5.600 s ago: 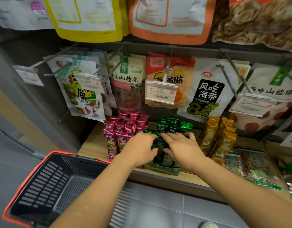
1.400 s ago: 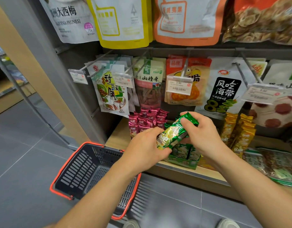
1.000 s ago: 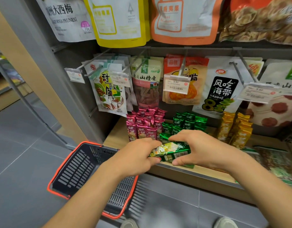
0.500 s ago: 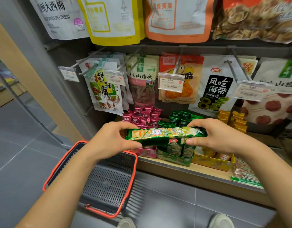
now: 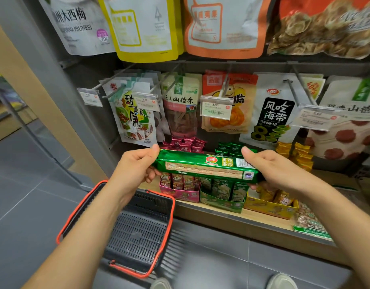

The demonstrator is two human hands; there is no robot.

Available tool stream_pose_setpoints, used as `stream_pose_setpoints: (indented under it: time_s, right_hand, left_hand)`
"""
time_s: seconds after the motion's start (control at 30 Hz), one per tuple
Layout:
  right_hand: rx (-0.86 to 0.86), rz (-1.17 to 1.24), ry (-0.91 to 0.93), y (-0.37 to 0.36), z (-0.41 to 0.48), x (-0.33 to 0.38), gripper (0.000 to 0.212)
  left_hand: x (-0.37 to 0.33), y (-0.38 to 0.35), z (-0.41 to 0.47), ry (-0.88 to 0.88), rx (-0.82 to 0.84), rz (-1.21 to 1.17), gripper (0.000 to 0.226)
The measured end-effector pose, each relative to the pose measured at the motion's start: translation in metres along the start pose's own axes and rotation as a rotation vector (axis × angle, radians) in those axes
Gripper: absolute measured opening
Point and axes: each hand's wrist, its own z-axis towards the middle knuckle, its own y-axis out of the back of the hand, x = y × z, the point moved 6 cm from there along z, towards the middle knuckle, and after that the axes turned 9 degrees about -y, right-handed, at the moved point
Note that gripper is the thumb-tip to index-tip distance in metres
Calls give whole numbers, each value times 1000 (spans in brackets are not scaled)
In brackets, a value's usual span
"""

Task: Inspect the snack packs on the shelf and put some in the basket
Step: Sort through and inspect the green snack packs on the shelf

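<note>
Keep the pack point(image 5: 205, 167) level above the basket point(image 5: 76, 212), left hand point(image 5: 136, 170) and right hand point(image 5: 271, 172) each pinching one end, label upward for reading.

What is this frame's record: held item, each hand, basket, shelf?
Held item: long green foil snack pack, held horizontal in front of the shelf
Left hand: grips the pack's left end
Right hand: grips the pack's right end
Basket: dark plastic basket with red rim, below the hands; no pack visible inside
Shelf: wooden shelf carrying pink display box, green display box and yellow display box of small packs
Stage: pack not yet in basket
</note>
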Motion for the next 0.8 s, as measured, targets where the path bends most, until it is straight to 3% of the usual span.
stream_pose_setpoints:
  time_s: [0.27,0.37,0.43,0.57,0.67,0.8]
  right_hand:
    - [28,137,-26,-4,-3,1,32]
    - [-95,-22,36,2,-4,2,36]
    - [-117,-3,69,4,-6,3,36]
    - [11,339,20,-1,-4,-4,27]
    - [101,524,-43,-7,-4,-5,31]
    - [-68,614,43,5,-9,3,25]
  left_hand:
    - [6,-4,-2,170,44,-225,24]
    - [9,-6,-3,201,39,-227,33]
    - [9,-6,-2,188,51,-231,29]
    - [10,-4,3,111,56,-286,18]
    - [14,-3,4,111,59,-259,25]
    - [18,-10,3,110,118,-19,30]
